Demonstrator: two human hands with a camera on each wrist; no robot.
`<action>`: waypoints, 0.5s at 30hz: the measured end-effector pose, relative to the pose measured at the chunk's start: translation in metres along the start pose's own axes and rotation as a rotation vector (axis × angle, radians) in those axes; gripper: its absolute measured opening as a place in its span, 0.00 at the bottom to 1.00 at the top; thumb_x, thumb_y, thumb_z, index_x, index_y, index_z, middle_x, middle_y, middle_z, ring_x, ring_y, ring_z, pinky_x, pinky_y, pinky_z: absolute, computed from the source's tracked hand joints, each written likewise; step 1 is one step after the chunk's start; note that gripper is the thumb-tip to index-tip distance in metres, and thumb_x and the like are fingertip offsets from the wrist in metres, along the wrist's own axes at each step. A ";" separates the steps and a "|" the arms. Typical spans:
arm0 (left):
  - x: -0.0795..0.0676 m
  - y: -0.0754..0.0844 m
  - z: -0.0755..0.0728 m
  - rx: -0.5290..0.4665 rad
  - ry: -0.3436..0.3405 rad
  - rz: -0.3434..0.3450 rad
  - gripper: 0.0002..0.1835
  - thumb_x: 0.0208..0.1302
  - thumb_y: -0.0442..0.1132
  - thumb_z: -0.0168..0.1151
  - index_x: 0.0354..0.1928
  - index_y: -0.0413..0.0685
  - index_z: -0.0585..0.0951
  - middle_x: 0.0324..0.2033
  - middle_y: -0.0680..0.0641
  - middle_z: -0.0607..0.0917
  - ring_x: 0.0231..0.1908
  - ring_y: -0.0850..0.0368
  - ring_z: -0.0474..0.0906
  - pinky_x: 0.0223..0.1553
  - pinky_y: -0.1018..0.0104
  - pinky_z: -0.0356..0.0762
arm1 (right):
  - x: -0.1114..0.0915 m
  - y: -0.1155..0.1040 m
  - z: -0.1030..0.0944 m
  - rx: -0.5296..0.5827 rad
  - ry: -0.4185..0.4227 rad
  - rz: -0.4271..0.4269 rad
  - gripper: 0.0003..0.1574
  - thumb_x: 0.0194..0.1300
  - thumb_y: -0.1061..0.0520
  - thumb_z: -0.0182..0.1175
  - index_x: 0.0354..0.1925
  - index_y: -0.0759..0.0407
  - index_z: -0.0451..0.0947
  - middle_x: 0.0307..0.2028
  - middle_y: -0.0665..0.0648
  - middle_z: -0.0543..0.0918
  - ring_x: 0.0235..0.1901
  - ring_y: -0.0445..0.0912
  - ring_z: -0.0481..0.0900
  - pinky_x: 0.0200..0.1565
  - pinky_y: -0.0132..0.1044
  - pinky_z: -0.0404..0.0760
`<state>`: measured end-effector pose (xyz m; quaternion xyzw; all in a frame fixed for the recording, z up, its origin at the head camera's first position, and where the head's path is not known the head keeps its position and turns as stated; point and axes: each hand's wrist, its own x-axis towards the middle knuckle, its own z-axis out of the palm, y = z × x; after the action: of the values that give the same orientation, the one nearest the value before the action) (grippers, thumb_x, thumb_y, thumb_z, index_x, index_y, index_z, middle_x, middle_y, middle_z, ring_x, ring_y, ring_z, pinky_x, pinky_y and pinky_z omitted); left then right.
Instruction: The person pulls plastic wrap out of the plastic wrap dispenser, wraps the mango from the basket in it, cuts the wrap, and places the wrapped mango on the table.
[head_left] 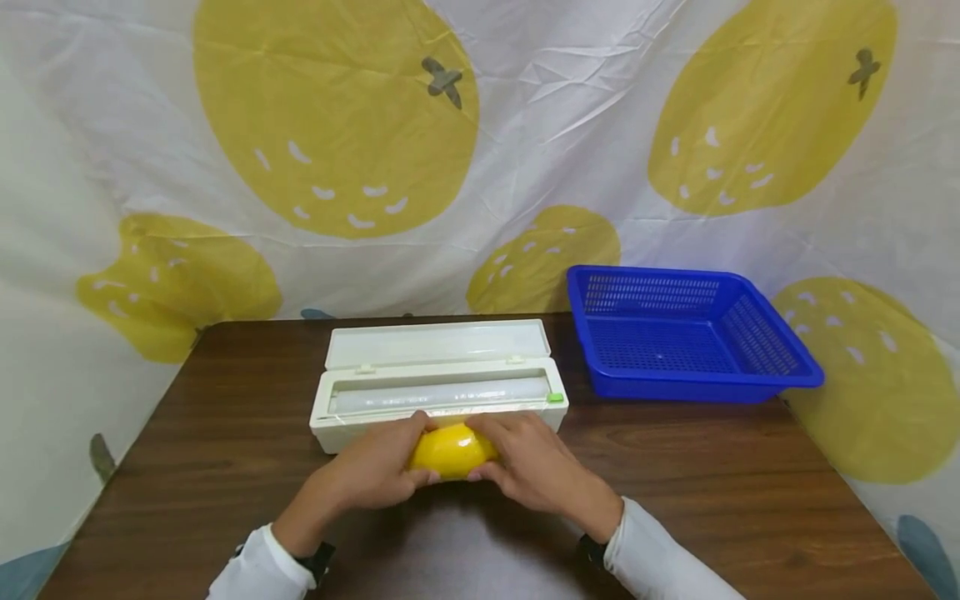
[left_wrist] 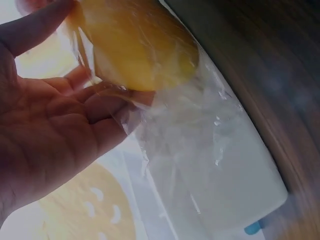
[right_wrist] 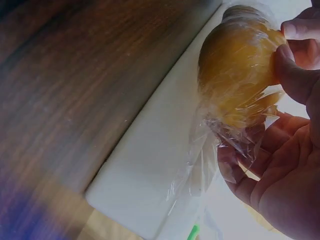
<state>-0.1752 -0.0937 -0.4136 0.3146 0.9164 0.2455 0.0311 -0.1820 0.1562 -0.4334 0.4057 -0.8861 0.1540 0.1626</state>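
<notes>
A smooth, shiny yellow fruit (head_left: 453, 452) is held between both hands, just in front of the white cling film dispenser (head_left: 438, 371). Clear cling film (left_wrist: 200, 115) covers the fruit and stretches from it over the dispenser. My left hand (head_left: 382, 467) grips the fruit's left end, thumb on the near side. At the other end, my right hand (head_left: 536, 462) holds it the same way, and the right wrist view shows film bunched under the fruit near the fingers. The dispenser's lid (head_left: 438, 343) stands open behind the film roll (head_left: 442, 397).
A blue plastic basket (head_left: 690, 387) stands at the back right of the dark wooden table (head_left: 675, 475). A green slider (head_left: 555, 397) sits at the dispenser's right end. Behind the table hangs a white cloth (head_left: 540, 167) printed with yellow fruit.
</notes>
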 end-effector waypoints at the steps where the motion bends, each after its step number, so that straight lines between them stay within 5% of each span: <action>1: 0.000 0.002 0.000 -0.005 0.003 -0.012 0.26 0.60 0.44 0.72 0.56 0.43 0.74 0.37 0.53 0.79 0.32 0.61 0.71 0.37 0.64 0.71 | 0.000 0.000 0.000 0.009 -0.006 0.002 0.35 0.60 0.40 0.70 0.59 0.56 0.76 0.48 0.52 0.87 0.45 0.44 0.86 0.49 0.44 0.81; 8: -0.003 0.019 0.006 0.041 0.043 -0.087 0.33 0.56 0.42 0.76 0.61 0.39 0.73 0.44 0.42 0.80 0.38 0.54 0.75 0.44 0.54 0.76 | -0.001 0.004 0.000 0.049 -0.048 0.034 0.35 0.63 0.40 0.67 0.63 0.53 0.75 0.46 0.48 0.87 0.40 0.42 0.83 0.47 0.43 0.80; 15: -0.002 0.030 0.019 0.296 0.186 -0.108 0.37 0.46 0.45 0.82 0.57 0.38 0.77 0.47 0.37 0.78 0.40 0.43 0.78 0.40 0.49 0.81 | 0.000 0.005 -0.003 0.062 -0.073 0.044 0.35 0.64 0.42 0.68 0.64 0.51 0.74 0.47 0.48 0.87 0.40 0.42 0.82 0.47 0.44 0.80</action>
<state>-0.1522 -0.0662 -0.4166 0.2422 0.9570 0.1339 -0.0872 -0.1856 0.1602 -0.4316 0.3964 -0.8950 0.1699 0.1140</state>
